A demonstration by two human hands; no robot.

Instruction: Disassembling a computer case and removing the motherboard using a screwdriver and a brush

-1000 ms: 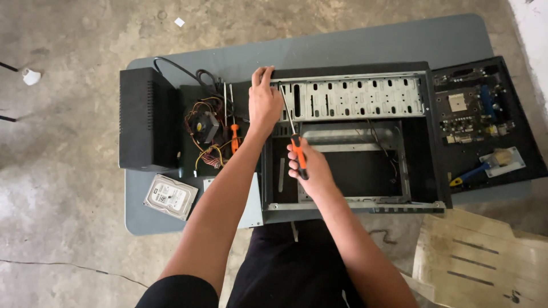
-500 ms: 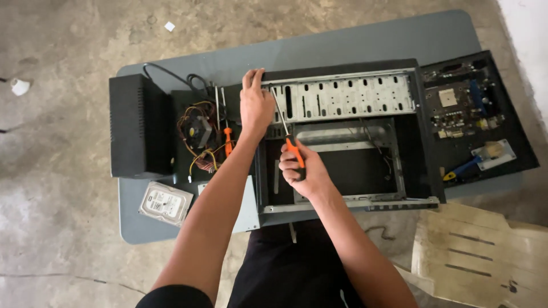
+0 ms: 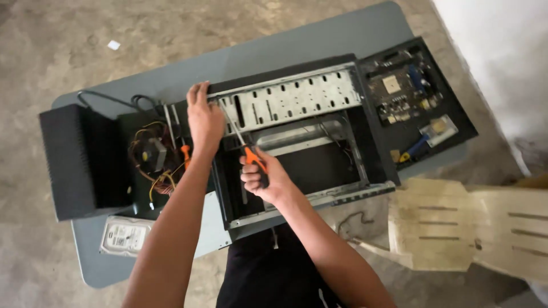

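Since the earlier frames: no real shift in either hand; only the camera view moved, case now nearer the middle of the picture.

Left hand (image 3: pixel 204 117): laid flat, fingers spread, on the far left corner of the open computer case (image 3: pixel 297 142), bracing it. Nothing pinched.

Right hand (image 3: pixel 261 178): wrapped tight round the orange-and-black handle of a screwdriver (image 3: pixel 246 149). Shaft angled up and left, tip at the slotted rear panel (image 3: pixel 291 100) close to the left hand. Exact screw under the tip too small to tell.

Case position: middle of the grey tabletop (image 3: pixel 319 43), on its side, side cover off, interior exposed.

Judged done:
- Circuit board (image 3: pixel 402 94) out, lying on a black panel at the right edge of the tabletop.
- Hard drive (image 3: pixel 124 235) out, at the near left corner.
- Power supply with wire bundle (image 3: pixel 149 157) out, just left of the case; black box (image 3: pixel 74 159) at the left edge.
- Second orange-handled tool (image 3: pixel 185 154) lying beside the left wrist.

Judged left:
- Fastener work at the rear panel, in hand.
- Drive cage (image 3: pixel 297 134) and a few loose wires inside the shell.

Overall: stripping well advanced, shell nearly bare.
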